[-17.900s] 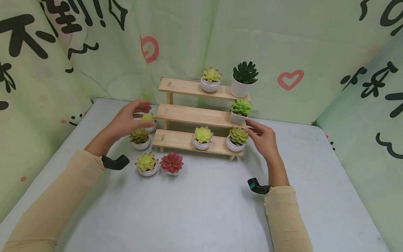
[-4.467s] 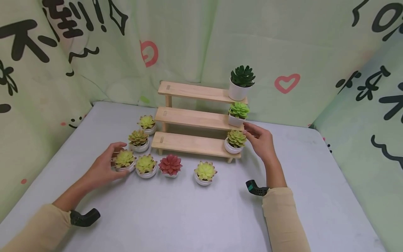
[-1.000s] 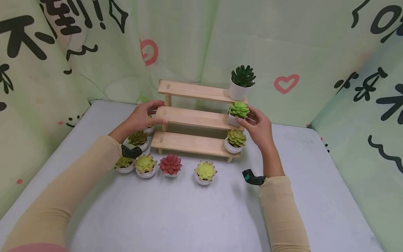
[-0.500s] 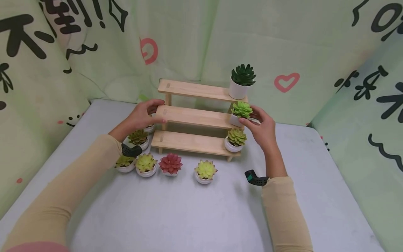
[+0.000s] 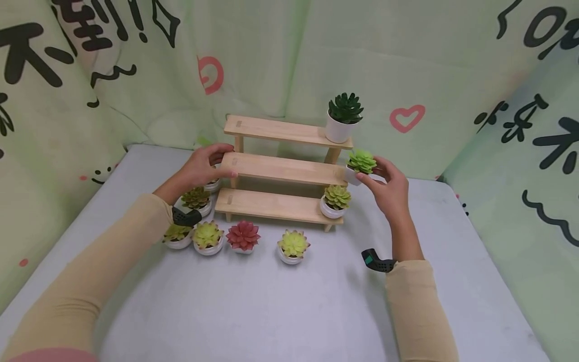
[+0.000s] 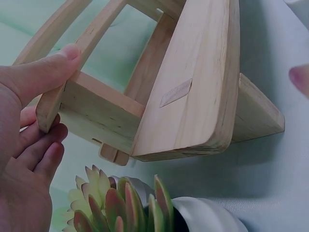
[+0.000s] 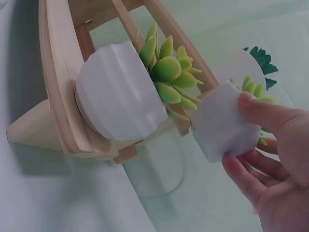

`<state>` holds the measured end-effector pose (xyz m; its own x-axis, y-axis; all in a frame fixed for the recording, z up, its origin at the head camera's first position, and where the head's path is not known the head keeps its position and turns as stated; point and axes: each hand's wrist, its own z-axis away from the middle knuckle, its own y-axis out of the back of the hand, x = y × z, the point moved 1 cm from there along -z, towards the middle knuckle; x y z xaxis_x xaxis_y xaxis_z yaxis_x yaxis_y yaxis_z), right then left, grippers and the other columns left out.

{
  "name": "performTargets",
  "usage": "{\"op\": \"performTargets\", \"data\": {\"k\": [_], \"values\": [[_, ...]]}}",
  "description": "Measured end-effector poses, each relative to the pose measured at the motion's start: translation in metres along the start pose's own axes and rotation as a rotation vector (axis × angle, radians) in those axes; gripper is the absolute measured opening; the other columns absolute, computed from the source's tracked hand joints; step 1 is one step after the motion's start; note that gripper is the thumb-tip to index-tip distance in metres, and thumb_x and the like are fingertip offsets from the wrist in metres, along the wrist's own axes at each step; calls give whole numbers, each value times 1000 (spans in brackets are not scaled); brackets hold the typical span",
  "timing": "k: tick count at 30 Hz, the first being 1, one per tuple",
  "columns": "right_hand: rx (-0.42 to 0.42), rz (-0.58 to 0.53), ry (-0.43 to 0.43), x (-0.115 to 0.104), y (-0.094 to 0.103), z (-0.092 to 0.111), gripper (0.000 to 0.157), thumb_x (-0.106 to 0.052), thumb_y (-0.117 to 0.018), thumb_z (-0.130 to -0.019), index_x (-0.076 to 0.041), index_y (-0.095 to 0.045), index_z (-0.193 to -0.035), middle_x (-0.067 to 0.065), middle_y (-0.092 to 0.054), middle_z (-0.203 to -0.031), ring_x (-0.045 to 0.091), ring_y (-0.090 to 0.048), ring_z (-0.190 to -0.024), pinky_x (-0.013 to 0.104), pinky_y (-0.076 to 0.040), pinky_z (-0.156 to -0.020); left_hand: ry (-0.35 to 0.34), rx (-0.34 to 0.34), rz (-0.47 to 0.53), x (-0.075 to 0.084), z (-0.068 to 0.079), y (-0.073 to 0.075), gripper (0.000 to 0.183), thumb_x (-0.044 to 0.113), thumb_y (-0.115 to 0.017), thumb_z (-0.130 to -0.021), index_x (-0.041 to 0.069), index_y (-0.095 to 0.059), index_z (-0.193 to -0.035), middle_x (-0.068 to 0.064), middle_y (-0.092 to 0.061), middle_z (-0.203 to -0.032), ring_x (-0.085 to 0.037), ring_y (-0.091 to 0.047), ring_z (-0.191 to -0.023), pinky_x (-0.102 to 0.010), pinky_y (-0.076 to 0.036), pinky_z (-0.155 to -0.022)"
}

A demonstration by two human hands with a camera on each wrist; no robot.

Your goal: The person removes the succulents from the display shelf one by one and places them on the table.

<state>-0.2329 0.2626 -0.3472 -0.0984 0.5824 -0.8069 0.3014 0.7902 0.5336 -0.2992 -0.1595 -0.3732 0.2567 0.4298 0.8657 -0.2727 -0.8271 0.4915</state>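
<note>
My right hand (image 5: 386,188) pinches a bright green succulent in a square white pot (image 5: 362,161), slightly tilted, just off the right end of the middle tier. In the right wrist view, thumb and fingers lie on either side of that pot (image 7: 224,123). My left hand (image 5: 203,163) grips the left end of the middle board of a three-tier wooden stand (image 5: 280,168). The left wrist view shows its thumb (image 6: 48,72) above the board and fingers below. A dark green succulent (image 5: 346,108) stands on the top tier's right end, a yellow-green succulent (image 5: 336,197) on the bottom tier's right end.
Before the stand, a red succulent (image 5: 243,235) and a yellow succulent (image 5: 294,245) sit on the white table (image 5: 289,311). Several more potted succulents (image 5: 208,235) cluster at the stand's left, partly hidden by my left arm. A green printed curtain (image 5: 258,60) hangs behind.
My right hand has drawn the bright green succulent rightward off the middle tier. Since earlier, two yellow succulents left the stand for the table, and my left hand went from a succulent to the stand.
</note>
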Motion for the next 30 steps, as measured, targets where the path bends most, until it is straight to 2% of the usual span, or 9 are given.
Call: {"op": "performTargets", "data": {"k": [11, 22, 30], "values": [[28, 22, -29, 8, 6, 4, 66, -43, -70, -86, -16, -47, -142, 7, -54, -141, 23, -53, -127, 44, -47, -105, 11, -13, -30, -3, -2, 1, 74, 22, -78, -82, 3, -41, -144, -19, -44, -146, -35, -44, -135, -51, -37, -112], [35, 5, -80, 20, 4, 10, 66, -41, -70, -86, -17, -46, -143, 7, -52, -141, 22, -52, -128, 43, -46, -106, 55, -36, -88, 5, -4, 4, 74, 21, -79, -81, 2, -42, -143, -20, -46, -144, -36, -45, -133, -52, -37, -112], [34, 4, -117, 34, 0, 12, 65, -39, -71, -86, -16, -47, -143, 6, -53, -141, 22, -52, -128, 43, -47, -106, 49, -34, -72, 6, -4, 3, 74, 20, -78, -81, 1, -42, -143, -20, -44, -146, -37, -43, -135, -52, -37, -112]]}}
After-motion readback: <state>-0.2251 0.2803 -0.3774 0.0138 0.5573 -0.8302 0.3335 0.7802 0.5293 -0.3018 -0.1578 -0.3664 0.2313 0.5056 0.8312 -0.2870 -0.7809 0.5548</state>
